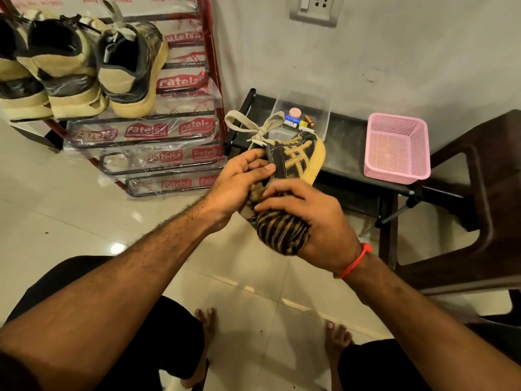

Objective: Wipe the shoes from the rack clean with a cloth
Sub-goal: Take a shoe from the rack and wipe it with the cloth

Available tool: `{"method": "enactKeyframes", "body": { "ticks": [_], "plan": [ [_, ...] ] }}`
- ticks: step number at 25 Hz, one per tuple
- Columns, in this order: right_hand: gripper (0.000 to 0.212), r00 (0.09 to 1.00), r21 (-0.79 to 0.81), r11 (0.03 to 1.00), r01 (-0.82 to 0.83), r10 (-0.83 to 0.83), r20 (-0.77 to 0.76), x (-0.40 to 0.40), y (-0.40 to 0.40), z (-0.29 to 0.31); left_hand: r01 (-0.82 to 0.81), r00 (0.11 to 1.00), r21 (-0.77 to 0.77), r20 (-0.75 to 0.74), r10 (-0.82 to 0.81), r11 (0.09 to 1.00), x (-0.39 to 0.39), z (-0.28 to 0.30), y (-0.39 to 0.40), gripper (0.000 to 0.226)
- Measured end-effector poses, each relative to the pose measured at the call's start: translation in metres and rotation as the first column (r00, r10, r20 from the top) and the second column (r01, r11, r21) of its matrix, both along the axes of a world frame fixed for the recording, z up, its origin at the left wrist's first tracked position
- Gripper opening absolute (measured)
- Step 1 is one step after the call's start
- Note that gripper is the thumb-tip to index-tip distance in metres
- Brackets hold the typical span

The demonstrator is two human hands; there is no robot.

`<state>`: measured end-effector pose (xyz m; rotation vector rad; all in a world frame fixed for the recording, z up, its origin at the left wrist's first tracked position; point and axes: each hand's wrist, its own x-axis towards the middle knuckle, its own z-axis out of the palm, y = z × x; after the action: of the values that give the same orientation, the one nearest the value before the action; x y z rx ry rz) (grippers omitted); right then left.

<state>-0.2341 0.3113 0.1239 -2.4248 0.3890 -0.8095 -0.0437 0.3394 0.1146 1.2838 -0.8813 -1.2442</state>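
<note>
I hold a black shoe (298, 158) with tan stripes, a yellow sole and pale laces up in front of me. My left hand (239, 182) grips it at the opening, thumb across its side. In my right hand (313, 218) is a bunched black-and-tan striped cloth (282, 232), which I press against the shoe's heel end. That end is hidden under the cloth and my fingers. Three more black and tan shoes (76, 69) stand on the top shelf of the red shoe rack (214, 88) at the upper left.
A low black bench (346, 153) against the wall carries a clear plastic box (303, 119) of small items and a pink mesh basket (397, 149). A dark brown chair (465, 210) stands at the right. My bare feet rest on the glossy tiled floor (84, 207).
</note>
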Motion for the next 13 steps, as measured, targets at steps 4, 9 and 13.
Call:
{"method": "enactKeyframes", "body": {
  "ticks": [4,9,13],
  "plan": [
    [0.025,0.987,-0.194,0.968,-0.158,0.148,-0.065,-0.001,-0.003,-0.004,0.005,1.0,0.009,-0.023,-0.005,1.0,0.0,0.003,-0.001,0.034],
    [0.027,0.988,-0.027,0.989,0.147,-0.146,0.045,-0.017,-0.04,-0.003,-0.042,0.998,-0.004,-0.046,0.041,0.999,0.001,0.009,-0.001,0.032],
    [0.029,0.982,0.037,0.986,0.165,-0.168,0.09,-0.011,-0.028,-0.003,-0.082,0.993,0.007,-0.085,0.082,0.997,0.005,0.01,-0.001,0.033]
  ]
}}
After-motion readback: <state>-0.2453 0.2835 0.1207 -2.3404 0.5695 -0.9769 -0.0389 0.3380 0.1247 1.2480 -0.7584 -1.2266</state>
